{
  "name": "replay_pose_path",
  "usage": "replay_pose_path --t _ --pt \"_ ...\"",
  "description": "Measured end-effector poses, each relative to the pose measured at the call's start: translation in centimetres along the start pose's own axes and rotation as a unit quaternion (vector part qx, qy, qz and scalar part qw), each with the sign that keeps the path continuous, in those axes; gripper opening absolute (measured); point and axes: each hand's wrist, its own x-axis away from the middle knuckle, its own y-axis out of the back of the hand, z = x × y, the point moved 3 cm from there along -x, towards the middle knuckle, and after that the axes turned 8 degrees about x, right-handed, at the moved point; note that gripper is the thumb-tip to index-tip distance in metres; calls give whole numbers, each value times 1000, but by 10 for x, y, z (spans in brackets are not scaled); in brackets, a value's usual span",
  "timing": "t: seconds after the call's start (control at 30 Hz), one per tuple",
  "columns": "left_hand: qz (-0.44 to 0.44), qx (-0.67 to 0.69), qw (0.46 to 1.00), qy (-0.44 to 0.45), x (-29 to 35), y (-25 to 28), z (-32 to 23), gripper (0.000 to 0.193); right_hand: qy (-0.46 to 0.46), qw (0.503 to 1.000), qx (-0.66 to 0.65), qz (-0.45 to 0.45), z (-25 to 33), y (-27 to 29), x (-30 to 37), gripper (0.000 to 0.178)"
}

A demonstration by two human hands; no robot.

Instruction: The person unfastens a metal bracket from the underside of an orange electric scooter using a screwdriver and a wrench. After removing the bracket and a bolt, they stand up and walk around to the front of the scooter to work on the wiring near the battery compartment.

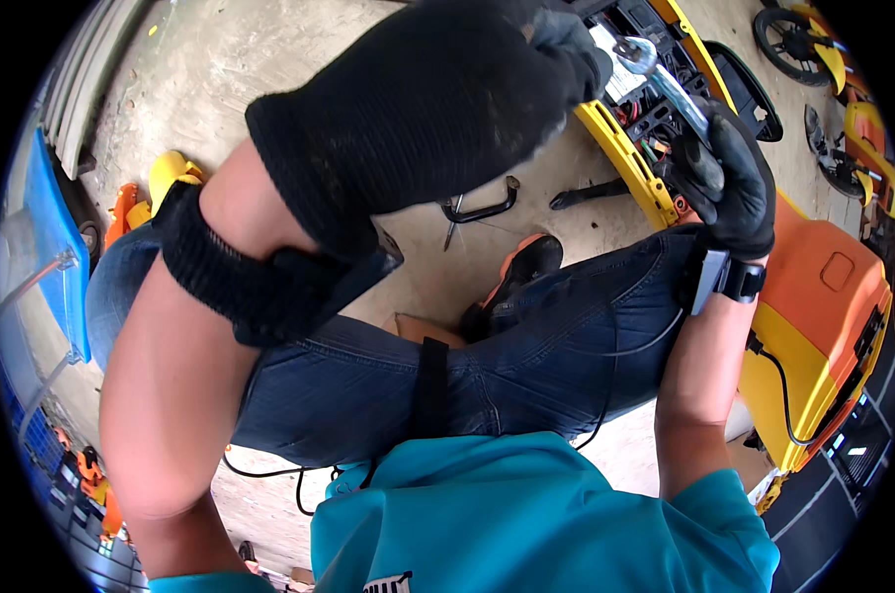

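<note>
My right hand point(726, 178), in a black glove, is closed around the shaft of a silver wrench point(680, 97). The wrench's ring end points up and left over the open yellow frame point(620, 163) of a vehicle. Inside that frame show wires point(655, 148) and black parts. Larger and closer, my left hand point(467, 99) in its black glove reaches across from the left. Its fingers are curled beside the wrench's ring end; whatever they may hold is hidden.
A black C-shaped metal part point(482, 206) lies on the concrete floor near my shoe point(526, 272). On the right stands an orange and yellow body point(823, 267) with a black cable. Other yellow vehicles point(867, 148) stand farther off, and a blue panel point(62, 237) is at left.
</note>
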Motion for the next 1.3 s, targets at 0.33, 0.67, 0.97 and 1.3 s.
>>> replay_pose_path --t 0.33,0.67,0.97,1.3 --pt "-79 -97 986 -106 4 16 32 32 -32 999 32 1 4 -7 17 41" --pt "-69 -167 918 -354 -4 15 48 22 -52 995 -21 79 -9 -29 2 34" --pt "-23 180 982 -47 -1 5 43 17 -69 995 20 69 -6 -34 -2 37" --pt "-28 175 984 1 -3 2 35 25 -89 994 31 53 -3 -32 -3 34"
